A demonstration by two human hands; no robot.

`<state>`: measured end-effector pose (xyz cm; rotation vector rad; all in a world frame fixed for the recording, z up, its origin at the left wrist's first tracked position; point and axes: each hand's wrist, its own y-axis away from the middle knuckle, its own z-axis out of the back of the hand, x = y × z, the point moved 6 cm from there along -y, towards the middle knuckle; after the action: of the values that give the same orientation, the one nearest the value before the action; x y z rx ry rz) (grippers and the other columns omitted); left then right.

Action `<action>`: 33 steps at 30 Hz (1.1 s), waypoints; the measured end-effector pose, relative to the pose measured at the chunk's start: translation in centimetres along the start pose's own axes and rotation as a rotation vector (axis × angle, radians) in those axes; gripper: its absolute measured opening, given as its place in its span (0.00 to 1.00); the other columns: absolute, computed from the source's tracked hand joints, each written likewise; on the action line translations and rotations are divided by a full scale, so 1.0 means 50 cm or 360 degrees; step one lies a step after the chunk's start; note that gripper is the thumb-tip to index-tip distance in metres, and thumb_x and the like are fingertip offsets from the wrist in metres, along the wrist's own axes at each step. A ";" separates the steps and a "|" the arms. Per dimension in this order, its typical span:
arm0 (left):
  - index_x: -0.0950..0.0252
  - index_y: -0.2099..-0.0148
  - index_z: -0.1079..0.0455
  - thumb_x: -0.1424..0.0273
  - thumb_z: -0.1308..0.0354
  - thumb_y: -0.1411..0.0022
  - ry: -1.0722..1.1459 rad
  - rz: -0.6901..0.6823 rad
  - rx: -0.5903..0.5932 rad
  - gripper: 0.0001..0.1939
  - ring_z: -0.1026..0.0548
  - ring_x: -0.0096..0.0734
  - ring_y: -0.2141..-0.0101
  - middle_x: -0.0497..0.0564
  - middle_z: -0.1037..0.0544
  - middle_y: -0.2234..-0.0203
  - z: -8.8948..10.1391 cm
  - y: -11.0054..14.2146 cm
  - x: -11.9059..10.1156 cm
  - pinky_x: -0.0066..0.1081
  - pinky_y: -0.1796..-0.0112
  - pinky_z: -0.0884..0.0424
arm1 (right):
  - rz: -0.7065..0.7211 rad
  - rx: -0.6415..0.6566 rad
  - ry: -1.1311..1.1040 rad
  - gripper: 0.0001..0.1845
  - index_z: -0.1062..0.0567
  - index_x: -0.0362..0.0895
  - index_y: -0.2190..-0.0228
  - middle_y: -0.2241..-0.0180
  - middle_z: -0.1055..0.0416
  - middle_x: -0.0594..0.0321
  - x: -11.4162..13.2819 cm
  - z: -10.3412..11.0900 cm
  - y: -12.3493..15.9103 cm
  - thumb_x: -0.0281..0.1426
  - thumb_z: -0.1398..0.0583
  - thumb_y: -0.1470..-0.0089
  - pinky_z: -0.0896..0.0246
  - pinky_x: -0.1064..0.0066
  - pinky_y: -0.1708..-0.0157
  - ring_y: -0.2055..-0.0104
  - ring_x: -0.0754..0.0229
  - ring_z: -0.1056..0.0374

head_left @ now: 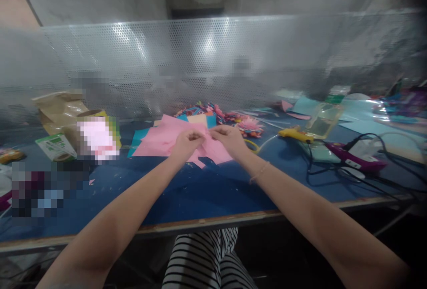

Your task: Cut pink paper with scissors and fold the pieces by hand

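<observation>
My left hand (188, 143) and my right hand (231, 138) meet over the pink paper (156, 136) at the middle of the table. Thumb and fingers of each are pinched close together. Between the fingertips is a pale pink piece of paper (206, 134), blurred, its shape hard to make out. Below the hands, cut pink ends stick out toward the table's front. Blue sheets (136, 143) show under the left side of the pink stack. Just behind lies a heap of multicoloured paper scraps (218, 113).
On the right are a yellow glue gun (295, 134), a clear bottle (323, 117), a purple power strip (356, 157) with black cables, and light blue sheets (393, 131). A brown paper bag (55, 111) and green-white box (56, 146) stand left. A perforated panel (200, 62) closes the back.
</observation>
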<state>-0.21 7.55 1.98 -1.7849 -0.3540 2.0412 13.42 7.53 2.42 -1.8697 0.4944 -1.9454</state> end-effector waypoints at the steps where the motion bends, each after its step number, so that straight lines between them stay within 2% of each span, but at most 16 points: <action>1: 0.67 0.75 0.34 0.70 0.42 0.59 0.0016 0.0019 -0.0007 0.06 0.32 0.22 0.79 0.47 0.30 0.81 0.001 0.000 0.002 0.25 0.76 0.37 | -0.0015 0.0033 -0.0042 0.12 0.28 0.39 0.73 0.79 0.33 0.65 -0.003 -0.005 0.000 0.31 0.40 0.65 0.41 0.73 0.72 0.76 0.68 0.38; 3: 0.67 0.75 0.34 0.69 0.42 0.59 0.0049 0.0050 -0.0024 0.07 0.33 0.21 0.81 0.46 0.30 0.82 0.003 0.001 0.004 0.24 0.77 0.37 | -0.0054 0.0129 -0.0135 0.15 0.30 0.40 0.70 0.78 0.33 0.66 -0.010 -0.017 0.001 0.32 0.39 0.65 0.40 0.72 0.71 0.75 0.68 0.38; 6: 0.67 0.75 0.35 0.68 0.43 0.59 0.0087 0.0072 -0.0041 0.08 0.33 0.22 0.81 0.46 0.30 0.82 0.004 0.003 0.007 0.25 0.77 0.37 | -0.0120 0.0223 -0.0113 0.13 0.31 0.40 0.75 0.79 0.35 0.67 -0.017 -0.029 0.006 0.35 0.40 0.65 0.40 0.72 0.72 0.76 0.69 0.40; 11: 0.67 0.77 0.37 0.69 0.43 0.58 -0.0017 0.0010 0.0000 0.07 0.33 0.22 0.80 0.46 0.32 0.82 -0.002 0.004 0.001 0.25 0.76 0.37 | -0.0076 0.0149 0.0228 0.13 0.34 0.40 0.84 0.84 0.40 0.68 -0.002 -0.018 0.010 0.37 0.40 0.64 0.43 0.74 0.76 0.79 0.68 0.43; 17: 0.67 0.75 0.34 0.69 0.45 0.56 -0.0344 -0.0185 -0.0039 0.05 0.33 0.24 0.77 0.48 0.30 0.80 -0.003 0.009 -0.028 0.26 0.73 0.37 | 0.0038 0.0354 0.0628 0.11 0.33 0.39 0.87 0.86 0.42 0.67 0.012 -0.034 0.015 0.32 0.44 0.60 0.52 0.77 0.80 0.81 0.69 0.46; 20: 0.67 0.75 0.33 0.70 0.45 0.56 -0.0406 -0.0209 -0.0045 0.05 0.33 0.24 0.76 0.48 0.29 0.80 -0.003 0.011 -0.032 0.26 0.72 0.37 | 0.0088 0.0397 0.0682 0.14 0.32 0.39 0.87 0.87 0.43 0.67 0.013 -0.041 0.016 0.35 0.44 0.59 0.55 0.77 0.81 0.81 0.69 0.48; 23: 0.67 0.76 0.33 0.70 0.45 0.56 -0.0229 -0.0123 -0.0099 0.05 0.33 0.23 0.77 0.47 0.30 0.81 0.004 0.009 -0.019 0.26 0.72 0.36 | 0.0114 0.0406 0.0689 0.16 0.31 0.39 0.86 0.87 0.44 0.67 0.015 -0.041 0.016 0.38 0.45 0.58 0.56 0.77 0.82 0.82 0.70 0.50; 26: 0.68 0.76 0.33 0.69 0.45 0.57 0.0126 -0.0008 -0.0232 0.06 0.34 0.22 0.77 0.46 0.31 0.81 0.019 0.005 0.001 0.27 0.71 0.35 | 0.0088 0.0381 0.0656 0.15 0.31 0.39 0.87 0.88 0.43 0.67 0.018 -0.037 0.015 0.37 0.44 0.59 0.55 0.77 0.82 0.83 0.70 0.49; 29: 0.68 0.76 0.33 0.69 0.43 0.59 0.0369 0.0042 -0.0326 0.07 0.35 0.20 0.78 0.45 0.32 0.82 0.030 0.000 0.010 0.27 0.70 0.35 | 0.0001 0.0374 0.0510 0.16 0.33 0.39 0.89 0.88 0.42 0.67 0.020 -0.036 0.015 0.37 0.43 0.60 0.52 0.76 0.81 0.83 0.70 0.48; 33: 0.68 0.77 0.34 0.70 0.42 0.59 0.0488 0.0065 -0.0368 0.06 0.36 0.19 0.79 0.44 0.34 0.83 0.032 -0.003 0.015 0.26 0.72 0.36 | -0.0195 0.0399 0.0213 0.14 0.31 0.39 0.88 0.88 0.41 0.67 0.007 -0.040 0.017 0.37 0.40 0.65 0.48 0.75 0.82 0.84 0.70 0.47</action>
<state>-1.86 8.13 1.62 -2.2218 -0.4787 1.7718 11.44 6.60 2.20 -1.6548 0.1661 -2.1115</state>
